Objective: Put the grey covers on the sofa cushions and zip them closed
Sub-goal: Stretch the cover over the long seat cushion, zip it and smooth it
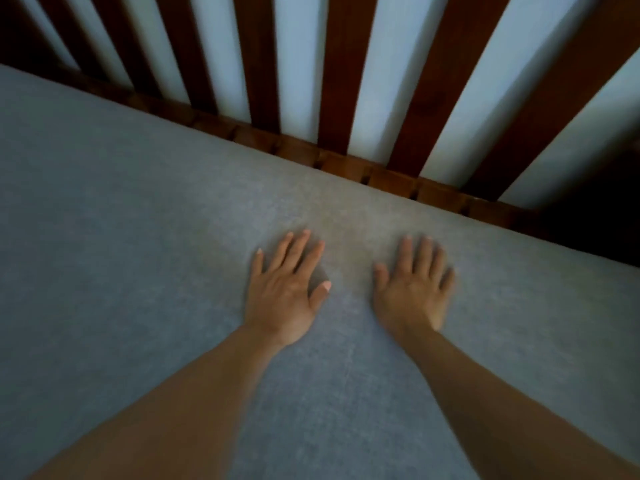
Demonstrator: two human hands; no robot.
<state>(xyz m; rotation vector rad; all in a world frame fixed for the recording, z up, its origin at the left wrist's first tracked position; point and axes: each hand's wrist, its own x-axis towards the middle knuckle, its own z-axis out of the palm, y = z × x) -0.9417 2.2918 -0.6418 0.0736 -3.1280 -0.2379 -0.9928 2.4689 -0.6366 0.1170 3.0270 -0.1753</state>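
Now I have my left hand and right hand flat, fingers spread, holding nothing, pressing the grey-covered cushion just short of the wooden slatted back, probably to seat it; zip unseen.

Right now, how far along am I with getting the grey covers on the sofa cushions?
Done, apparently: the grey fabric-covered cushion lies smooth against the dark wooden slatted sofa back. In hand: the left hand and right hand press flat on it, fingers spread. Left: no zip is in view, so closure is unconfirmed, and no other cushions are in view.
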